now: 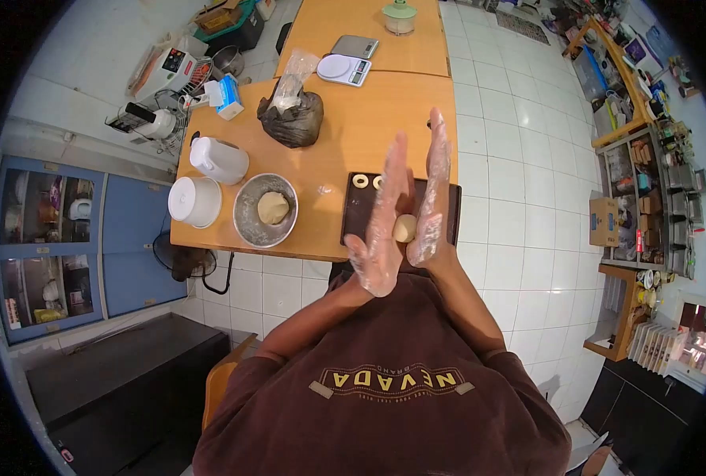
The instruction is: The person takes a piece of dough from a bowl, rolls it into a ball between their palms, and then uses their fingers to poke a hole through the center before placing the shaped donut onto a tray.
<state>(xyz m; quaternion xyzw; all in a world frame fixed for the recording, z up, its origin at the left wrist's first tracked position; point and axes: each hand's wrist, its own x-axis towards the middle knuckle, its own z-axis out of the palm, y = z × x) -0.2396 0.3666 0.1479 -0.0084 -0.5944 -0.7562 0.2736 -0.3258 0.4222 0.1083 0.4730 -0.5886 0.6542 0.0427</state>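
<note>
A small pale dough ball point(404, 228) sits pressed between my two palms. My left hand point(381, 226) is on one side of it, flour-dusted, fingers straight and pointing away from me. Facing it, my right hand point(432, 202) is also floury, with its fingers stretched out. Below them is a dark baking tray point(354, 210), partly hidden by my hands. Ring-shaped dough pieces point(360, 181) lie along its far left side. To the left, a metal bowl point(243, 208) holds a larger lump of dough point(273, 208).
White tubs point(194, 201) stand by the table's left edge. Behind the bowl are a black plastic bag point(293, 123), a white kitchen scale point(339, 70) and a blue box point(228, 97). A green-lidded container point(400, 17) is at the far end. Shelves point(638, 190) line the right wall.
</note>
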